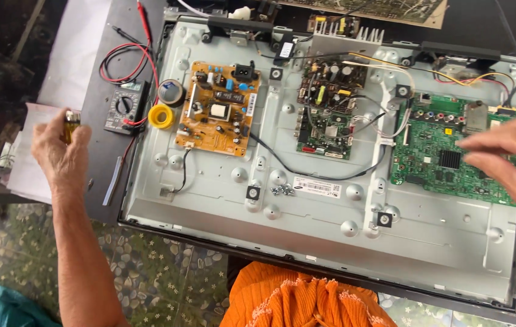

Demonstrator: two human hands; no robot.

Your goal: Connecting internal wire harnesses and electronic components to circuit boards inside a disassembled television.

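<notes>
The left hand (pixel 58 151) is gripping a small yellow lighter (pixel 72 126) off the surface's left edge. The right hand (pixel 512 158), fingers loosely spread and holding nothing, is hovering over the green circuit board (pixel 433 166); it is best kept light there, clear of the thin wires (pixel 391 115).

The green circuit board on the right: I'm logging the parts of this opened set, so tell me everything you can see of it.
The green circuit board lies flat on the grey metal back panel, at its right end. It carries a black square chip with a ribbed top, small components and a row of coloured round sockets along its upper edge. White and coloured wires meet its upper-left corner. The right hand reaches over its right part, fingers spread and fingertips at the board; actual contact cannot be told.
</notes>
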